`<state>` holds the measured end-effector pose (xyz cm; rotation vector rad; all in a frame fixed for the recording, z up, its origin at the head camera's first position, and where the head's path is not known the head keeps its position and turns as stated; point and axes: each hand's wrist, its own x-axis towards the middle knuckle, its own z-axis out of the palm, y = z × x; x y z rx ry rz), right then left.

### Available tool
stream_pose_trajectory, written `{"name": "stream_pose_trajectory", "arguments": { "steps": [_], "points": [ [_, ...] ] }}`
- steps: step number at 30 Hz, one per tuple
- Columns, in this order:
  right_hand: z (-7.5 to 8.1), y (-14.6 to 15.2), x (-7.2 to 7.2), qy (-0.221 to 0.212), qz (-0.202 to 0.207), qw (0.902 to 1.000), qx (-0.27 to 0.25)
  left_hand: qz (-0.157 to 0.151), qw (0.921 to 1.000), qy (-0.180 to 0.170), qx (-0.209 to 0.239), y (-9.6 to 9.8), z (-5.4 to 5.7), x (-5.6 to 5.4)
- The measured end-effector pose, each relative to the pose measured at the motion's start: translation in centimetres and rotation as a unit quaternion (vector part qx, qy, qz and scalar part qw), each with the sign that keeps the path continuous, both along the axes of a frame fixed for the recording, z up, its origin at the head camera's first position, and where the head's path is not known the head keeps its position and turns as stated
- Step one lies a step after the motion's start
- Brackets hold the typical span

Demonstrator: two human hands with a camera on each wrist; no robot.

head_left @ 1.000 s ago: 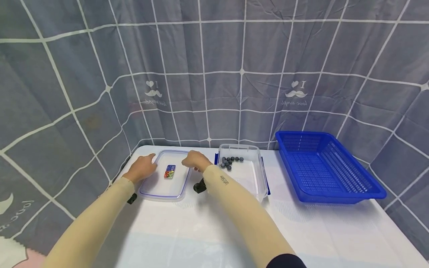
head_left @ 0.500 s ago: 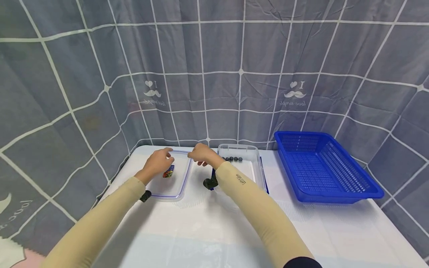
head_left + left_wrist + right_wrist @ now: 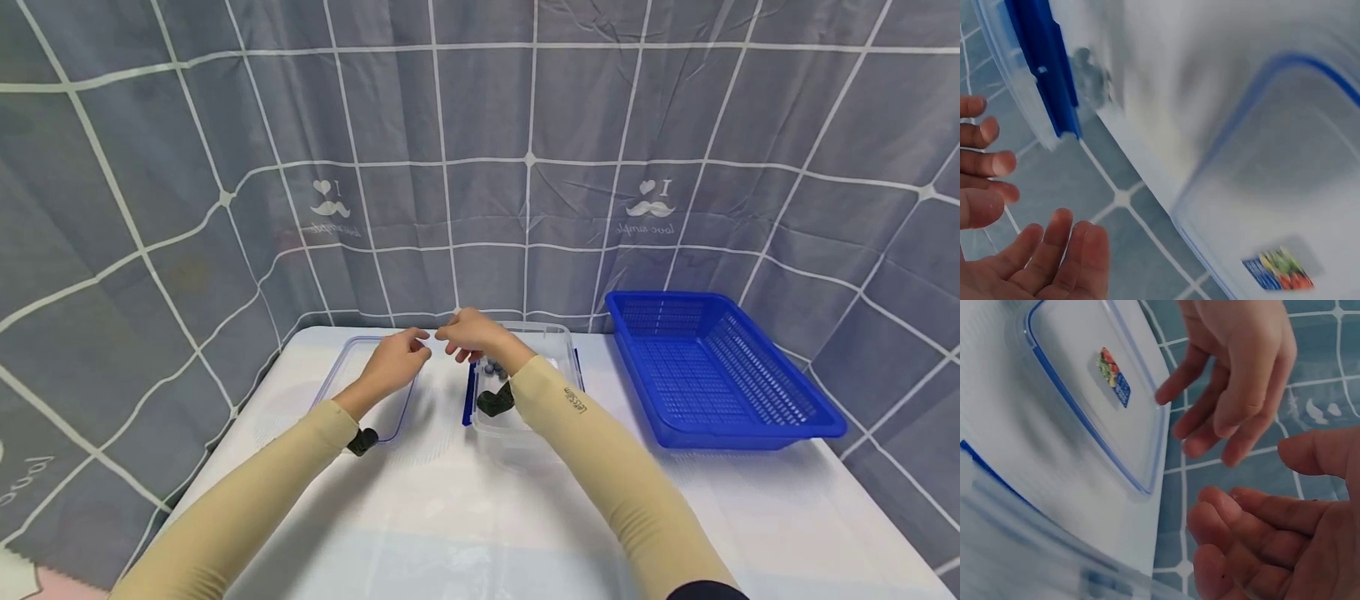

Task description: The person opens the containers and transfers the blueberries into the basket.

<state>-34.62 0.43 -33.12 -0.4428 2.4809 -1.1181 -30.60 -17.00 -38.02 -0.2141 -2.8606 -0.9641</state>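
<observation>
My left hand (image 3: 393,362) hovers over the right part of a clear lid (image 3: 325,388) with a blue rim, fingers loosely bent and holding nothing. Close by on its right, my right hand (image 3: 480,333) is raised above the left back part of a clear plastic box (image 3: 558,327), also with nothing in its fingers. Their fingertips point at each other, apart. The lid lies flat; its fruit-picture label (image 3: 1113,376) is hidden in the head view. Inside the box sit small dark round berries (image 3: 492,367), partly covered by the right hand. Blue side flaps (image 3: 1044,62) hang on the box.
A large blue plastic basket (image 3: 678,429) stands to the right on the white table (image 3: 450,517). A grey checked curtain (image 3: 487,200) hangs behind the table and along its sides.
From the lid's left and right sides, both hands have moved right and up. The left has crossed over the label, and the right has left the lid's edge for the box. Lid and box stay put.
</observation>
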Motion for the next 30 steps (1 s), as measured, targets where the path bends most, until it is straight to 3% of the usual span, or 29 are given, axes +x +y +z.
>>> {"name": "stream_pose_trajectory", "arguments": {
  "steps": [16,30],
  "points": [
    [-0.1,6.0,-1.0,-0.063,-0.057,0.9949,-0.055,-0.006,0.9951,0.002,0.099,5.1,-1.0,-0.6],
    [-2.0,8.6,-1.1,-0.09,-0.116,0.9829,-0.111,0.017,0.9936,0.031,0.107,8.0,-2.5,-1.9]
  ]
}}
